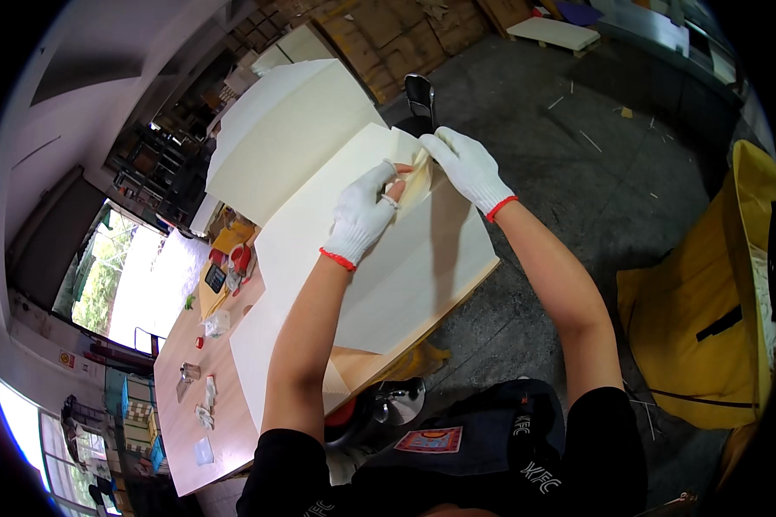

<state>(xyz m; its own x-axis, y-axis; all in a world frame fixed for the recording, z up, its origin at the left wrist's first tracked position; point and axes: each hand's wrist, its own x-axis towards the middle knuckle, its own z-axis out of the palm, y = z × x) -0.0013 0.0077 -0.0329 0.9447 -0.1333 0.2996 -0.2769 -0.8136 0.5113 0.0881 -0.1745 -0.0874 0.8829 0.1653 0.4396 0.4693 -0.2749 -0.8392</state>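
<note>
A large white sheet of paper or thin board (379,293) lies on the wooden table, its far corner carrying a creased, cream-coloured flap (418,183). My left hand (364,209) wears a white knit glove with a red cuff; thumb and forefinger tips poke out bare and close on the flap's left side. My right hand (469,165), gloved the same way, grips the flap's upper right edge with bent fingers, some hidden behind it. Behind my left hand a big white folded panel (289,142) stands tilted up from the sheets.
On the table (177,353) at left lie a calculator (215,277), a red tape dispenser (240,257) and small items. A black chair (420,95) stands beyond the far corner. At right is a large yellow bag (698,319); scraps litter the grey floor.
</note>
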